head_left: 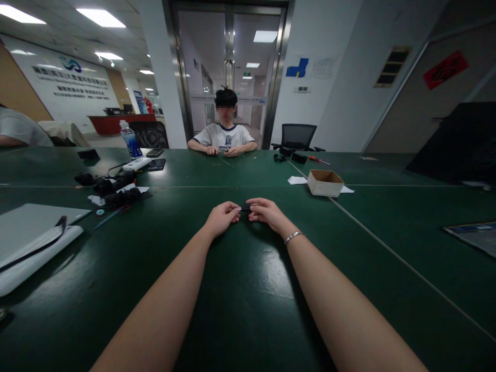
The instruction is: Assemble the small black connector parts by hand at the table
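Both my hands meet just above the green table, near the middle of the head view. Between them is a small black piece with a silvery end (245, 208), too small to name its kind. The fingers of my left hand (222, 218) pinch together at the silvery end. On the other side, my right hand (267, 213) grips the black part between thumb and fingers. My fingertips hide part of the piece. A metal bracelet (294, 236) circles my right wrist.
Across the green table (232, 310) sits a person (226, 135), hands on the edge. An open cardboard box (325, 187) stands right, a screwdriver (318, 159) beyond it. To the left are black devices (120, 190), a water bottle (130, 139) and a white case (42, 245).
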The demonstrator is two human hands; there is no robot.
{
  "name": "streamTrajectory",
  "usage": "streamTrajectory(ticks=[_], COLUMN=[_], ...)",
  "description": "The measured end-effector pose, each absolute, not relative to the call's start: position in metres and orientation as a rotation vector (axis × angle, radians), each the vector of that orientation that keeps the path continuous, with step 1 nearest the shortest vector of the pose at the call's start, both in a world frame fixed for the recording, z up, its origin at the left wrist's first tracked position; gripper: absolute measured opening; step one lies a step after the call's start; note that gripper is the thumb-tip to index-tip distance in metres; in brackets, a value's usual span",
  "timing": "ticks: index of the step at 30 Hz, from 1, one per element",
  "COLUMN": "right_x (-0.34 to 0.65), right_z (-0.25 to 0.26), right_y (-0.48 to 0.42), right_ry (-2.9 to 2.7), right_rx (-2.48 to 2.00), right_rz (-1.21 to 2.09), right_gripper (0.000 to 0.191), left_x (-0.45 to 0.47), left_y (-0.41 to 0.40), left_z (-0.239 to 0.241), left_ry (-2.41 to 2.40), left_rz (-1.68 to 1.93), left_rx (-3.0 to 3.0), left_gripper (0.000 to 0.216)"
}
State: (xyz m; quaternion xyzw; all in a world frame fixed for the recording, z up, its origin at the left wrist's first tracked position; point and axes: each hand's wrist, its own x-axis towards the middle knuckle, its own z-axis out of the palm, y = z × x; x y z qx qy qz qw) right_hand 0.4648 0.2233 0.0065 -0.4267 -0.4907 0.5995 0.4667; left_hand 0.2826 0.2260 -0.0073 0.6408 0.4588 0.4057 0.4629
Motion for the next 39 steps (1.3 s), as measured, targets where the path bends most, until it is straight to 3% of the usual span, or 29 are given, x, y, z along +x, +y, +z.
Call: streamTrajectory(ticks=[39], right_x=[0.4652], right_z=[0.0042], right_y=[0.2257], right_ry=[-1.219], right_rx=[-1.034], right_rz=[1.472], right_gripper=[0.02], left_x=[0.2781], left_y=[0.2325], left_z=[-0.0161], left_ry=[1.111], left_rz=[0.973], left_rx=[1.661], left_gripper=[0.021])
